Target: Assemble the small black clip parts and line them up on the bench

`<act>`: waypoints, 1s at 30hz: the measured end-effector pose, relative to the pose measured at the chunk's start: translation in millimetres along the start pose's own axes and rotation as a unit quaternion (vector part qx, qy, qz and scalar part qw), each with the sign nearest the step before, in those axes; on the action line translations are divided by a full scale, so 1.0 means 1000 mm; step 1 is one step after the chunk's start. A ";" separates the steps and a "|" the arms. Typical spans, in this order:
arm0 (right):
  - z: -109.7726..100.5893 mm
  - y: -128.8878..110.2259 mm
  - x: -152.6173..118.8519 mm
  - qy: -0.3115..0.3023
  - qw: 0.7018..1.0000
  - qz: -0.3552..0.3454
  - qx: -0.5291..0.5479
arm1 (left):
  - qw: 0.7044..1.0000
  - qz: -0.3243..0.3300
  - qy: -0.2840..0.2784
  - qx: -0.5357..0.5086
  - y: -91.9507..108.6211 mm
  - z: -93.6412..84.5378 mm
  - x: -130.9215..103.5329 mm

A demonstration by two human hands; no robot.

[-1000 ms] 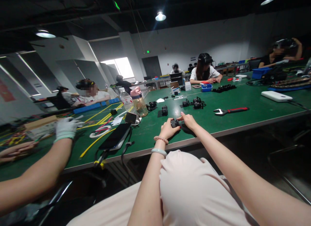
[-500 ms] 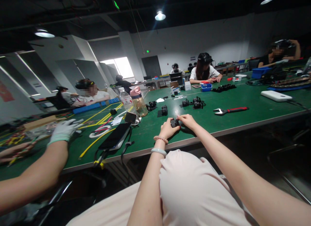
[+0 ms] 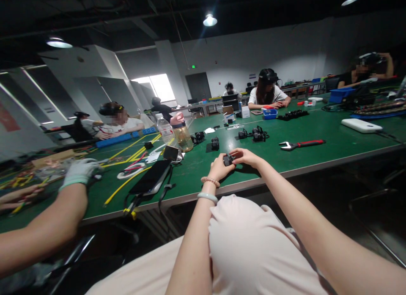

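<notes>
- Taking the wrench as landmark: the part, small and black, is to its left and a little nearer the wearer, held over the table close to its edge.
- If the left hand loosened while the right hand pressed or pulled, the part could twist free; its smallness leaves little to hold.
- A dropped part could land near the table's edge, left of the wrench, and tumble off towards the lap; working so close to the rim would be the cause.
- Any small piece at the right fingertips could be lost unnoticed, since the fingers themselves cover that spot; whether there is one, I cannot tell.
- A careless forward reach could knock the black unit standing left of the wrench, just beyond the hands.
- The part sits between the left thumb and fingers, its dark face showing above them; the right fingertips come in at its wrench-side flank.
- Left fingers: closed around the part, gripping it.
- Right fingers: bent and drawn together at the part, apart from the wrench; whether they pinch it or only touch it, I cannot tell.
</notes>
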State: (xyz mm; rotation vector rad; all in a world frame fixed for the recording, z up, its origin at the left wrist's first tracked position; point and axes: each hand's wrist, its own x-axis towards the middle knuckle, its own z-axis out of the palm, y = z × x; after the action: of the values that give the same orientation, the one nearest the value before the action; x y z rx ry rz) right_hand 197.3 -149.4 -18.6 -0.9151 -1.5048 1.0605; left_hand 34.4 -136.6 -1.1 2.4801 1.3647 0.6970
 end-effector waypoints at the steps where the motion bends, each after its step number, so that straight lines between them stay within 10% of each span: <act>1: 0.000 0.001 0.000 0.002 1.000 -0.001 -0.001 | 1.000 0.010 0.003 -0.002 0.000 0.000 0.000; 23: 0.000 0.002 0.001 0.024 0.999 -0.003 0.037 | 0.996 0.061 0.046 -0.039 -0.001 0.002 0.000; 30: -0.014 0.000 0.030 -0.104 0.980 0.126 0.115 | 0.997 0.050 0.054 -0.037 -0.003 0.002 -0.001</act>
State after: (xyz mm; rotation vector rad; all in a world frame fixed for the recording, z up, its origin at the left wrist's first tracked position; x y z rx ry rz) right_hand 206.2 -119.2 -8.1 -0.8656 -1.4200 1.5211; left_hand 32.4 -135.7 -4.1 2.4987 1.2341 0.8987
